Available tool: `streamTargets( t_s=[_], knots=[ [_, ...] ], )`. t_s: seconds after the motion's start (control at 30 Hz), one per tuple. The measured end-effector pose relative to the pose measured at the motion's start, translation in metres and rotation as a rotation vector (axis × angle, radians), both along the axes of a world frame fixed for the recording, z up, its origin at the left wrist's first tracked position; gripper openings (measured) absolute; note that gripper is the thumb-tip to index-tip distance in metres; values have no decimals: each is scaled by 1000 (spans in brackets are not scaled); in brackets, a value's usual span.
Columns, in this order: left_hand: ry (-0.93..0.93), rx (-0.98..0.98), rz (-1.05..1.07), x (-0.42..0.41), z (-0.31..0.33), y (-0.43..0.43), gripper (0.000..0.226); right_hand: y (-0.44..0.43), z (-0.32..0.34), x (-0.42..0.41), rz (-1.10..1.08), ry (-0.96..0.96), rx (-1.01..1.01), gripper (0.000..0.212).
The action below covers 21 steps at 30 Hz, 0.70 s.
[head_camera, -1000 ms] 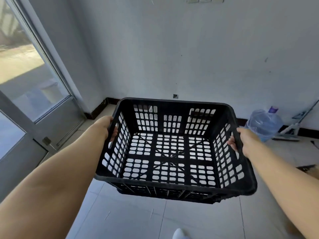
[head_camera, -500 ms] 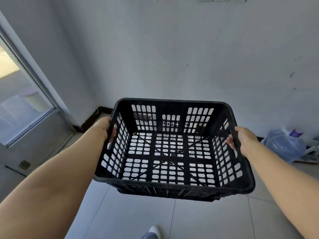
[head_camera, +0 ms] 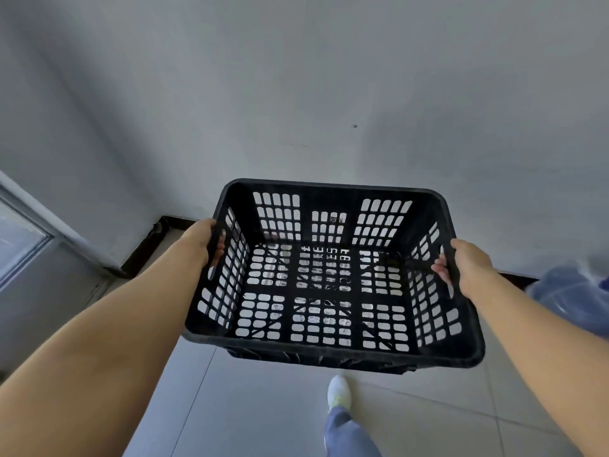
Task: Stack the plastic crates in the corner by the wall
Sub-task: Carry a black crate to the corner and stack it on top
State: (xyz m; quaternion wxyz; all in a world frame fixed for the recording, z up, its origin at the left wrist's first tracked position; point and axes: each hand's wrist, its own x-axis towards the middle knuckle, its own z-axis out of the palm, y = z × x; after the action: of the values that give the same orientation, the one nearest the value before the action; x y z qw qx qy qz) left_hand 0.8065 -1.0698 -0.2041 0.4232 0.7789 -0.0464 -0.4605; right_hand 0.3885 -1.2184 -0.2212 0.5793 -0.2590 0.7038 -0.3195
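Note:
I carry one empty black plastic crate with slotted walls and floor, held level in the air in front of me. My left hand grips the handle slot in its left wall. My right hand grips the handle slot in its right wall. The corner of the room, marked by dark skirting, lies on the floor just left of and beyond the crate. No other crate is in view.
A grey wall fills the upper view. A glass door stands at the left edge. A blurred blue water jug sits on the tiled floor at the right. My white shoe is under the crate's front edge.
The view has swung toward the wall and corner, which are now closer. The door has slid to the left edge and the jug to the right edge. Both hands keep their grip.

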Motion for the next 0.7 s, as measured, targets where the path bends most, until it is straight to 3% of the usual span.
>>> streamTargets(
  t_s=[0.37,0.7],
  knots=[
    [38,77,98,66,-104,-138,48,-164,-72,76,100,135,61,38],
    [26,161,89,98,-233,-202,45,-238,-204,113,141,229,110,36]
  ],
)
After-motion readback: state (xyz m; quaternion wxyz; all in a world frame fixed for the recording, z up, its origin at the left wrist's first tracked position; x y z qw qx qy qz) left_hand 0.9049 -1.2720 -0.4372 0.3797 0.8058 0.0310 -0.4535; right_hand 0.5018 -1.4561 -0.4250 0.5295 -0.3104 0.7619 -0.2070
